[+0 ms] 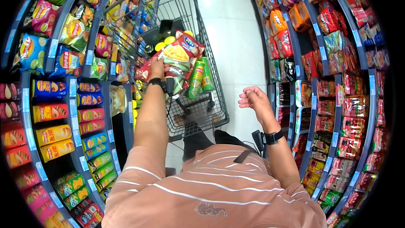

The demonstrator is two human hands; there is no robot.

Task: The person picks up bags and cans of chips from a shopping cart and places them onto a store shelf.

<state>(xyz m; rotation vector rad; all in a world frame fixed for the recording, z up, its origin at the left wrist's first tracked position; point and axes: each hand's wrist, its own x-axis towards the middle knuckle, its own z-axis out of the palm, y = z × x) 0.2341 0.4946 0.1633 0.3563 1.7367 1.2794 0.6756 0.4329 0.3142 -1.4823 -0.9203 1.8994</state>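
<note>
My left hand (158, 69) grips the left part of a red snack bag (176, 52) with yellow chips pictured on it. The bag is above the shopping cart (197, 118), over other goods. Two green chip canisters (197, 76) lie just right of the bag in the cart. Several yellow-lidded containers (165, 42) show behind it, partly covered. To the right of the cart, my right hand (254, 99) is in the air over the aisle. Its fingers are curled in, with nothing visible in them.
Shelves of Lay's chip bags (33, 52) and chip canisters (52, 112) line the left side. Packaged snacks (351, 126) fill the right shelves. Pale floor tiles (234, 47) run between the cart and the right shelf. A dark object (166, 28) sits deeper in the cart.
</note>
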